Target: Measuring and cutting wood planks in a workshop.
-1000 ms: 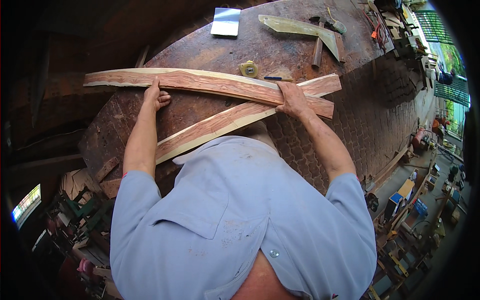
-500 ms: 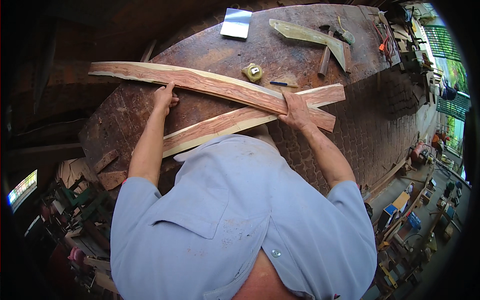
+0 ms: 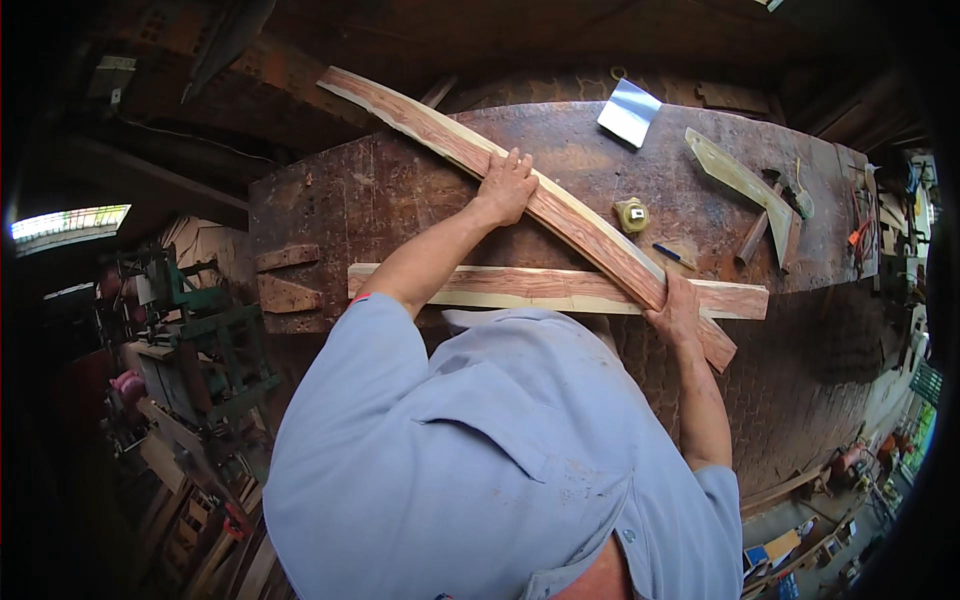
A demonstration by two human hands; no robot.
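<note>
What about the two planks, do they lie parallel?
No, the upper plank slants across the lower plank, crossing it near the right hand.

Your slanting board (image 3: 580,230) hides part of the lower board (image 3: 530,288); the bottom edge crops your blue shirt (image 3: 480,430).

Yellow tape measure (image 3: 632,215) near blue pen (image 3: 666,252); silvery sheet (image 3: 629,113); pale angled piece (image 3: 733,182) beside hammer (image 3: 751,239).
</note>
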